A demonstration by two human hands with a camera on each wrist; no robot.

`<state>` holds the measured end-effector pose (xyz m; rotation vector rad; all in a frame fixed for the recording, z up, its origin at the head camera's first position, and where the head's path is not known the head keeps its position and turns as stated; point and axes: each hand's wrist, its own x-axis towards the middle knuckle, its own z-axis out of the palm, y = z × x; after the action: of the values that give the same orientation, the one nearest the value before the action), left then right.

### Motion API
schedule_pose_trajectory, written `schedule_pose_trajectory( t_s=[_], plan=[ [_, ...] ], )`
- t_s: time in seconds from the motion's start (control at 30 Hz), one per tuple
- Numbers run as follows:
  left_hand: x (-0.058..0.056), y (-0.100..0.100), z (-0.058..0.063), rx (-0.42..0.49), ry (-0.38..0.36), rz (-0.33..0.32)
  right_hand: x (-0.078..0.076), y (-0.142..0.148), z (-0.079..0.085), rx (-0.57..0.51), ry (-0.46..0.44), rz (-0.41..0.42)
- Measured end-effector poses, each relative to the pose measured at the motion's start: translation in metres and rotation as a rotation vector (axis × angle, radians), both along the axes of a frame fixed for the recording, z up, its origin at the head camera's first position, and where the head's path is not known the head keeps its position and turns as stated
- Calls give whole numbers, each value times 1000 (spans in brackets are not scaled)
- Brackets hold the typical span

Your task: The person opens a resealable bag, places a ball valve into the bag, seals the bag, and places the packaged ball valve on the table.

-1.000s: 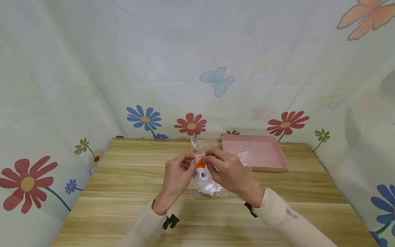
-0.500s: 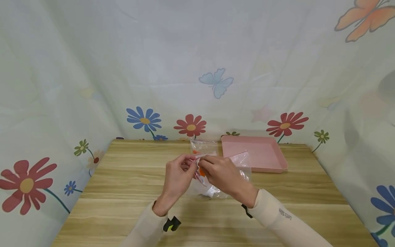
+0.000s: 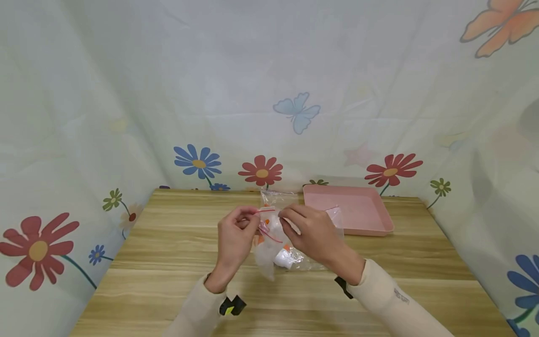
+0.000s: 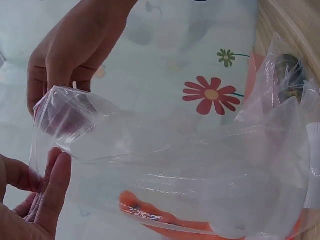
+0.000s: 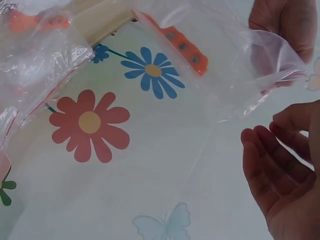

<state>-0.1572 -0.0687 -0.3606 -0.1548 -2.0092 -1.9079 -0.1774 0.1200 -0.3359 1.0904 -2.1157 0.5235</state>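
My left hand (image 3: 235, 236) pinches a clear zip-lock bag (image 4: 165, 145) by its mouth, where a red zip line shows. The bag hangs down over the table, creased, with an orange piece with dark holes (image 5: 185, 47) inside it and something white lower down. My right hand (image 3: 313, 229) is just right of the bag's mouth. Its fingers are loosely bent, and in the right wrist view its fingertips stand a little apart from the plastic. Behind the hanging bag, another clear bag (image 3: 309, 263) with a white part (image 3: 284, 259) lies on the table.
A further clear bag (image 3: 280, 199) with a bit of orange lies toward the back edge. The pink tray (image 3: 370, 231) stands at the back right, close behind my right hand. A flower-printed curtain (image 3: 227, 93) encloses the wooden table (image 3: 181, 234).
My right hand first goes to the left hand at the red zip line, then draws back right, off the bag. My left hand has shifted slightly left, and the bag now hangs lower.
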Motion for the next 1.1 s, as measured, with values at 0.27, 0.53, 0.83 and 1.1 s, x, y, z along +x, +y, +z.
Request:
schedule_pose_trajectory(
  t_s=[0.27,0.53,0.83,1.1],
  plan=[
    [1,-1,3,101,-4,2,18,6,0,-168,-156,-51],
    [3,-1,4,154,13,11,27,3,-4,-78,-306,-177],
    [7,-1,2,205,-4,-24,24,1,-3,-125,-366,-144],
    [12,-5,1,197,-41,-82,12,4,4,-192,-196,-99]
  ],
)
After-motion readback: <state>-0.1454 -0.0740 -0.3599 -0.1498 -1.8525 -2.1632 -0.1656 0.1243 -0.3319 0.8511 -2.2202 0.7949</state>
